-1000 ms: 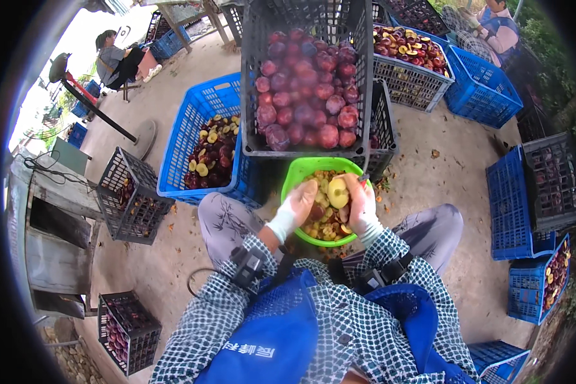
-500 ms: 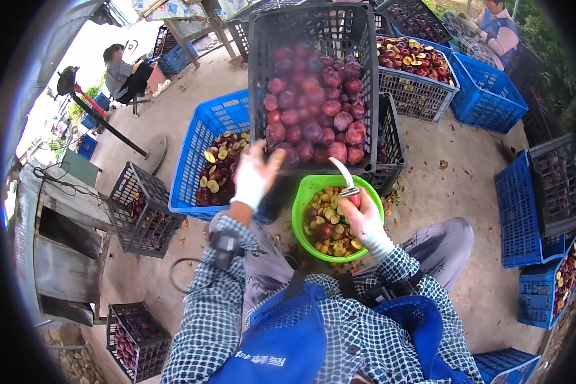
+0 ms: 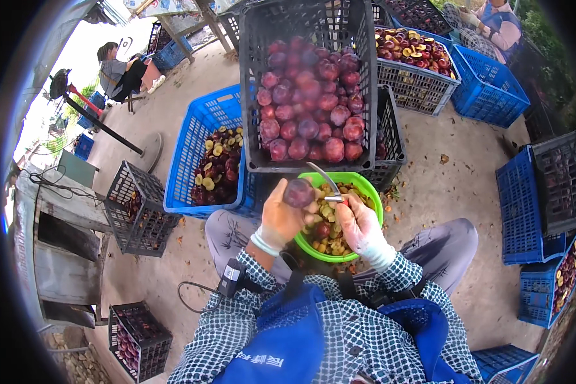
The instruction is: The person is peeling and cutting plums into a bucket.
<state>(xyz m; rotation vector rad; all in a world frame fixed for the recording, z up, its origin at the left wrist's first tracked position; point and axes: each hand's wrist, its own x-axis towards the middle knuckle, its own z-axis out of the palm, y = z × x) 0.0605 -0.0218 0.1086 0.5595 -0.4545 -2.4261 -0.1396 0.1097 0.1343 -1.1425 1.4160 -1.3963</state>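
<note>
A dark purple plum (image 3: 299, 193) sits in my left hand (image 3: 283, 216), its fingers closed around it. Closed on a small curved knife (image 3: 329, 183) with a red handle, my right hand (image 3: 362, 229) is just beside the plum. Both hands are over the near part of a lime green basin (image 3: 372, 187), which contains cut yellowish fruit pieces (image 3: 326, 232). Directly beyond the basin, a black crate (image 3: 253, 115) is tilted toward me and full of whole red plums (image 3: 323, 118). Left of it stands a blue crate (image 3: 184, 173) with halved plums (image 3: 219, 163) inside.
More crates stand around: a pale crate of cut plums (image 3: 416, 89) at far right, a blue crate (image 3: 493, 96) beside it, stacked crates (image 3: 518, 198) on the right, black crates (image 3: 137, 208) on the left. Two people (image 3: 118, 73) (image 3: 496, 29) sit farther off.
My left hand, earlier open near the black crate's front edge, has come back toward the basin and now holds a plum. The knife in my right hand has moved slightly left and down.
</note>
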